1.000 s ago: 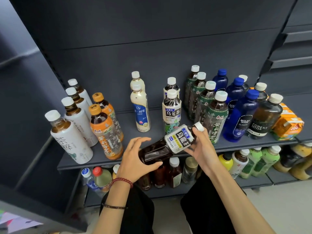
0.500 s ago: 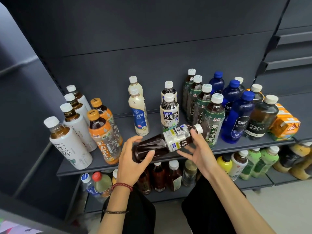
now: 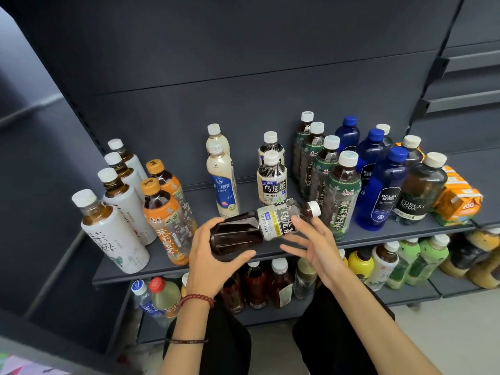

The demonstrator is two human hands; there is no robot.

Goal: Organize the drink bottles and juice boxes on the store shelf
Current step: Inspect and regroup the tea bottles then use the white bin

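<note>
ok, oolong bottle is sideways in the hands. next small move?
Probably tip the oolong bottle upright, cap up, and stand it in front of the two matching Suntory bottles. It lies sideways above the shelf front, the left hand gripping its base, the right hand open against its label.

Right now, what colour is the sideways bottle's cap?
The cap of the held bottle is white; head view shows it best.
</note>
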